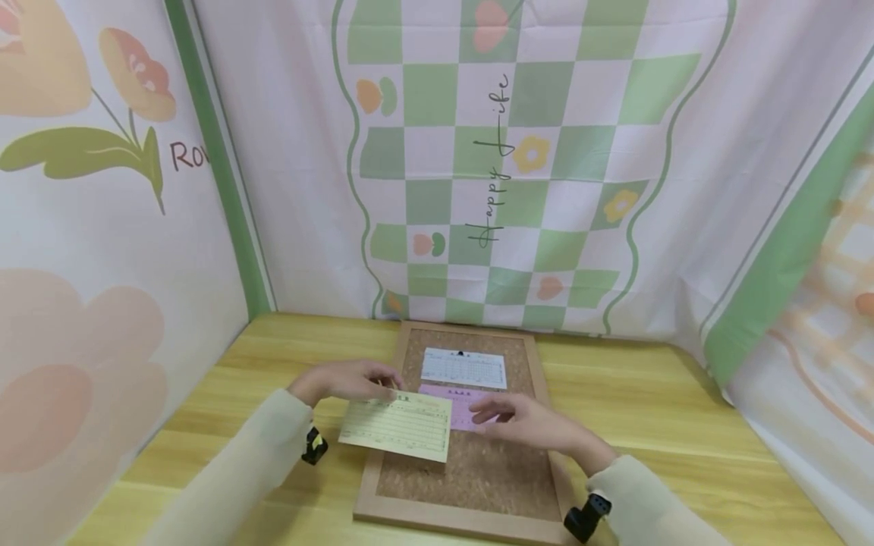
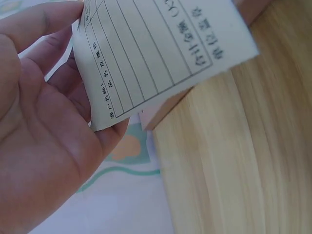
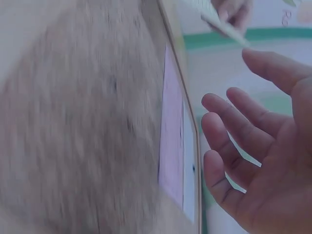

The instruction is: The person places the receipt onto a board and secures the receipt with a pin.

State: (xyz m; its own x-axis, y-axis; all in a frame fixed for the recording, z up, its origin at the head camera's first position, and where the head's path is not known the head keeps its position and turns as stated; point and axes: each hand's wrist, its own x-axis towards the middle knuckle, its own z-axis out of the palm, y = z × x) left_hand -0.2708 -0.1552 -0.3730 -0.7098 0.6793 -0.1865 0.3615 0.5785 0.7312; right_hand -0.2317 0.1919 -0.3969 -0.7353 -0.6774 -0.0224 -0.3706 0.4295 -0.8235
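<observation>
My left hand (image 1: 351, 379) pinches a pale yellow printed form (image 1: 396, 428) by its upper edge, over the left side of a wood-framed corkboard (image 1: 492, 478). Thumb and fingers lie on either side of that edge in the left wrist view, where printed lines show on the form (image 2: 146, 58). Above the board's right half hovers my right hand (image 1: 532, 426), fingers spread and loosely bent around nothing. Behind it a pink form (image 1: 464, 413) lies on the cork, partly covered by the yellow one. A bluish-white form (image 1: 464, 371) is higher up, with a small black fastener (image 1: 460, 353) at its top.
The corkboard rests on a wood-grain table (image 1: 642, 409), its far end near a hanging checkered cloth (image 1: 492, 152). Printed cloth (image 1: 68, 227) also closes the left side, and another curtain (image 1: 806, 303) the right. Each wrist wears a black camera (image 1: 587, 517).
</observation>
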